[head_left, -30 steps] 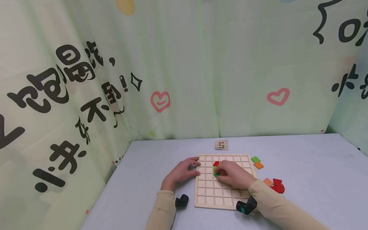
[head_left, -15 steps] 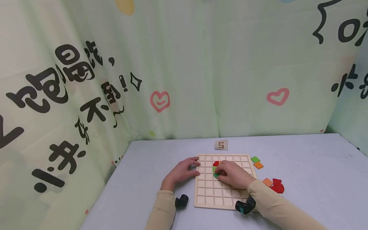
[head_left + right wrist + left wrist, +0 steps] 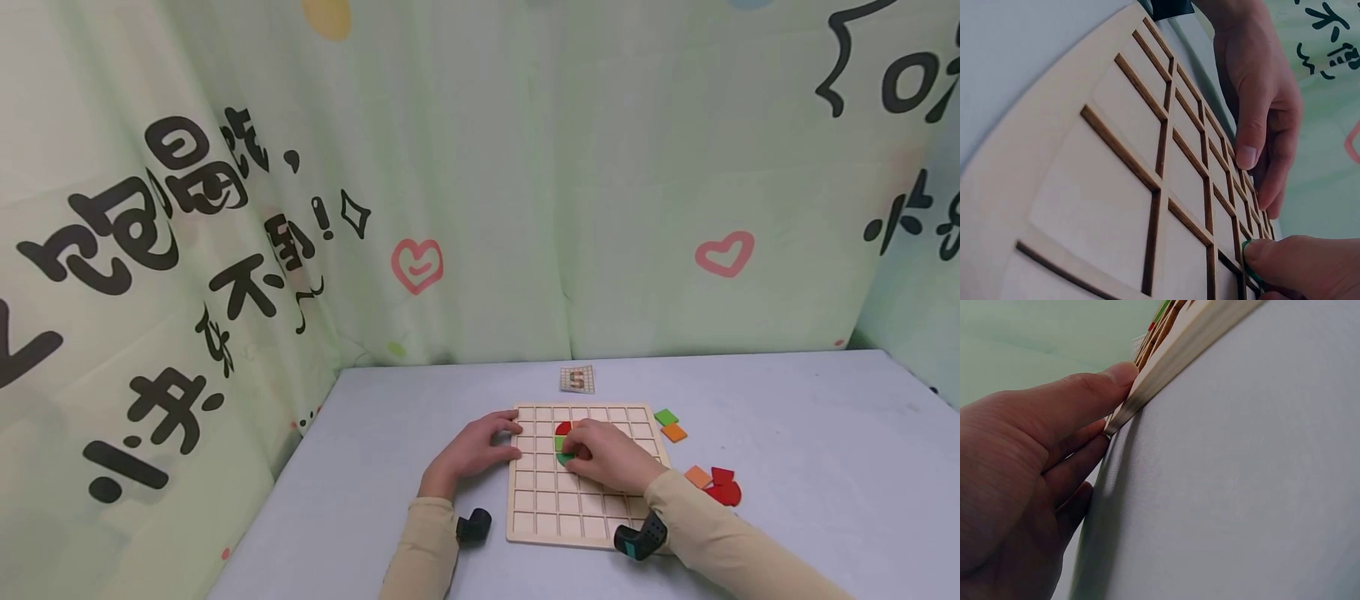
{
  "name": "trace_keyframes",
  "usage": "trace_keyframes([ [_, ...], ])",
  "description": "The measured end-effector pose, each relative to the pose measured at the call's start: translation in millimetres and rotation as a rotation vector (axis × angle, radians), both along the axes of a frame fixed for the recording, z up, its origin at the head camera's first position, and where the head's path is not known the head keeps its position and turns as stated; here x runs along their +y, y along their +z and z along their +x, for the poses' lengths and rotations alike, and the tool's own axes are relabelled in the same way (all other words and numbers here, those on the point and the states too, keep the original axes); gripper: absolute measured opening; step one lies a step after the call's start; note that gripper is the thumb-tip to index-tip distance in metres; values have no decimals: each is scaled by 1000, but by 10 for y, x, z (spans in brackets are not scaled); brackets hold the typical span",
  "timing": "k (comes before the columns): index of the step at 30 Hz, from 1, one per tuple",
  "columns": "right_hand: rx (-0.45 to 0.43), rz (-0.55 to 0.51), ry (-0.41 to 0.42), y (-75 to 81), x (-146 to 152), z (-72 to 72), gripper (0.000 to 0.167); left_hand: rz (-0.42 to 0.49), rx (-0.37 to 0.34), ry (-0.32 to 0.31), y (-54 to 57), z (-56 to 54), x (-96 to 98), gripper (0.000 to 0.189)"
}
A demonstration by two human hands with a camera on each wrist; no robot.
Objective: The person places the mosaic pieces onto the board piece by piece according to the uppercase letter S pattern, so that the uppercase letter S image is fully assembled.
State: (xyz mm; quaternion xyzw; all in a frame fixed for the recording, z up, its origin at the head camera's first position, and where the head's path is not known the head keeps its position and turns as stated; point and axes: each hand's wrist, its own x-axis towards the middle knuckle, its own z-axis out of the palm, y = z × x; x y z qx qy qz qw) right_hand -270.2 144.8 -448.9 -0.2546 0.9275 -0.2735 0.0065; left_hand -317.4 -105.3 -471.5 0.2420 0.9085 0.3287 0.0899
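A pale wooden grid board (image 3: 547, 502) lies on the table, its squares framed by raised strips. My left hand (image 3: 480, 444) rests at its left edge; in the left wrist view the thumb (image 3: 1124, 374) touches the rim, with the fingers spread beyond. Over the board's upper middle, my right hand (image 3: 611, 454) curls down with thumb and fingers around a dark green rounded tile (image 3: 563, 459). The right wrist view has the thumb right on that green tile (image 3: 1252, 259). A light green tile (image 3: 559, 443) and a red rounded tile (image 3: 563, 428) sit above it; the hand hides the squares to their right.
Right of the board lie a green tile (image 3: 666, 417) and an orange tile (image 3: 674, 432). Nearer the right sleeve are another orange tile (image 3: 698, 476) and red tiles (image 3: 723, 492). A small pattern card (image 3: 577, 379) lies behind the board. A printed curtain (image 3: 525, 208) stands behind the table.
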Motion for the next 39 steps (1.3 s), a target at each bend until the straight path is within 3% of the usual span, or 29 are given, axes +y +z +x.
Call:
trace_keyframes([
  [18, 5, -35, 2, -34, 49, -8, 9, -4, -2, 2, 1, 15, 3, 39],
  [26, -43, -80, -97, 54, 258, 28, 14, -1, 2, 1, 0, 11, 3, 38],
  [39, -32, -83, -287, 94, 967, 110, 30, 3, 18, -12, -2, 14, -2, 38],
])
